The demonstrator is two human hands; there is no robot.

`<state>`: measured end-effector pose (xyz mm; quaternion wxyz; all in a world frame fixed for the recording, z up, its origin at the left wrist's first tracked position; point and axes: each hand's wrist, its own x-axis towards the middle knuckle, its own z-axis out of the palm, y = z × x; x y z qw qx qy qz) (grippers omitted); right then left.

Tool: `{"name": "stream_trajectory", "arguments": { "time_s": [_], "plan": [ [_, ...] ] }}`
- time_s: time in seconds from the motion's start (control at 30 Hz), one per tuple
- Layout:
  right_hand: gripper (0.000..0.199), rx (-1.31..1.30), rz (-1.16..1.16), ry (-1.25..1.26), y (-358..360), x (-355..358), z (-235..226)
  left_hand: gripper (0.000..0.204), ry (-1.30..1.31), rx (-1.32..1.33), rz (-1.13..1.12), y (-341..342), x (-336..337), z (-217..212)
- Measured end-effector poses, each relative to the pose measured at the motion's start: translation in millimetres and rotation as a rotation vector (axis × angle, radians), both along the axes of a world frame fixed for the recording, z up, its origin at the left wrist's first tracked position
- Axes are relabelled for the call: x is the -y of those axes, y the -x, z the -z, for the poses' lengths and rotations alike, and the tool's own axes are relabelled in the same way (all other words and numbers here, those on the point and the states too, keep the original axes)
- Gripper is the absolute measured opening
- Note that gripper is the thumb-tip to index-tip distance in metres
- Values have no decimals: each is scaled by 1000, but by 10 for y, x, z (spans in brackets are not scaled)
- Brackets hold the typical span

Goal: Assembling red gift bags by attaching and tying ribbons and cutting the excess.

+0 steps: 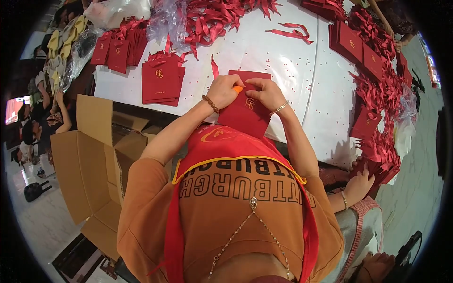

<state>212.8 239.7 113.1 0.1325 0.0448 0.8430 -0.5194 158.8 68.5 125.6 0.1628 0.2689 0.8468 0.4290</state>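
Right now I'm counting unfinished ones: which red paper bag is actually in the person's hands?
The red bag at the table's near edge, pinched by left hand and right hand; the others lie untouched.

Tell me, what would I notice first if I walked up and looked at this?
Probably all the red: a flat red paper bag with a gold emblem sits at the near edge of the white table, pinched at its top by the left hand and right hand, with something small and orange between the fingers. Heaps of red ribbons cover the far side and right edge, and a big open cardboard box stands on the floor to the left.
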Motion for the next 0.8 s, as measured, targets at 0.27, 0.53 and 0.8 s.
{"name": "stream_trajectory", "arguments": {
  "time_s": [0.27, 0.53, 0.8],
  "plan": [
    [34, -26, 13, -89, -26, 40, -74, 13, 57, -90, 29, 19, 9, -39],
    [30, -239, 58, -189, -108, 125, -103, 27, 16, 12, 12, 3, -66, -16],
    [22, -349, -77, -431, -87, 297, -263, 31, 506, -171, 335, 651, 23, -53]
  ]
}}
